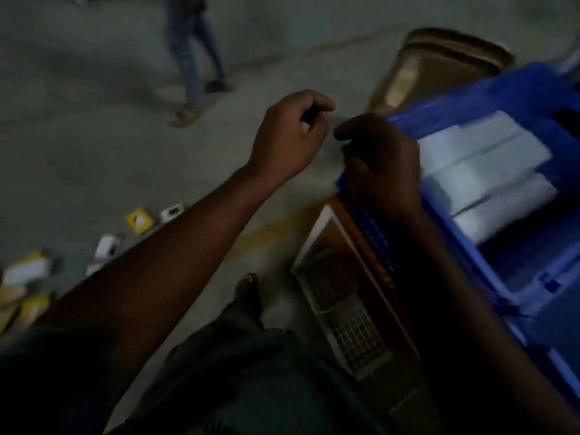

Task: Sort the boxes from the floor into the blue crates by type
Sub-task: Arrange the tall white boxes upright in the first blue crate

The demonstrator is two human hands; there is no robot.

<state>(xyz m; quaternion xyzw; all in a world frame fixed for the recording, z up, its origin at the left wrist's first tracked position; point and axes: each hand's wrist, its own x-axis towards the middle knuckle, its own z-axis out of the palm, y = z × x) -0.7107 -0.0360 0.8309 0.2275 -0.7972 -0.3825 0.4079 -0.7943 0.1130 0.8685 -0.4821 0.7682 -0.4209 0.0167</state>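
The picture is dim and blurred. A blue crate (470,95) stands at the right with several white boxes (483,171) lying side by side inside it. My right hand (383,164) is at the crate's near-left corner, its fingers curled round the rim there. My left hand (292,133) hovers just left of it above the floor, fingers curled in with the thumb against the forefinger, nothing visible in it. Small boxes lie on the floor at the left: a yellow one (139,220), white ones (171,212) (106,246), and a mixed heap (26,271).
A brown tub (439,67) stands behind the blue crate. A lattice-sided crate (342,287) sits below its near corner, beside my foot (248,287). Another person's legs (194,58) are on the grey floor at the top. A yellow floor line (273,227) runs past.
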